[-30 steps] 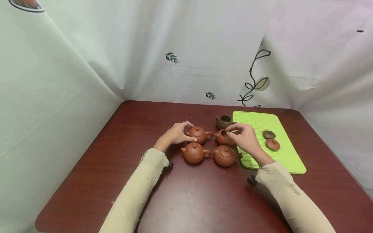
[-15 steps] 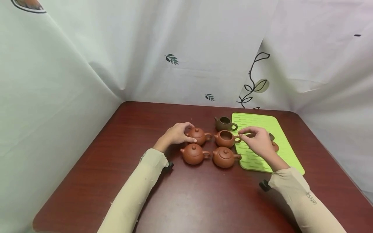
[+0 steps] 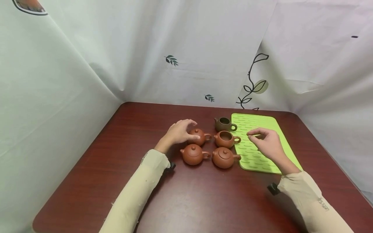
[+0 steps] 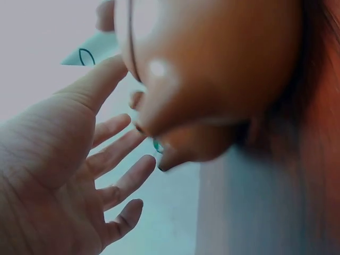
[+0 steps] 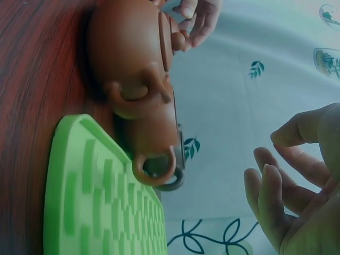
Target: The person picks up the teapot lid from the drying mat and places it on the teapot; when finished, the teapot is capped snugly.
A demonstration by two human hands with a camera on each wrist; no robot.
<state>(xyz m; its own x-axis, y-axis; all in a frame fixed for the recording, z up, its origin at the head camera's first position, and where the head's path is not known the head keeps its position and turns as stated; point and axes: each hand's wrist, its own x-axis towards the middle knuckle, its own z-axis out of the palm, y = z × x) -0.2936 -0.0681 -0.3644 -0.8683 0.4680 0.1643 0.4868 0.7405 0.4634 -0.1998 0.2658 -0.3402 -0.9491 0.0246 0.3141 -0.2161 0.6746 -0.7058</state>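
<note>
In the head view, the left hand [image 3: 179,132] is curving loosely about the far-left red teapot [image 3: 201,140]; whether it is touching the pot, I cannot tell. Just on the near side of those fingers, the near-left red teapot [image 3: 192,156] is sitting on the counter [image 3: 198,200]. The right hand [image 3: 267,143] is hovering over the green mat [image 3: 247,157], its thumb and index fingertips drawn close together. Left of those fingertips, an open-topped red teapot [image 3: 223,144] is pointing its handle toward them; beyond and before it, a dark teapot [image 3: 223,127] and the near-right red teapot [image 3: 222,159] are standing.

In the left wrist view, the left fingers are fanning out, slightly bent and gripping nothing, with two spouts just beside them; the nearer teapot is hiding the thumb's tip.

In the right wrist view, the right fingers are bending loosely, holding nothing, well apart from the handles.
</note>
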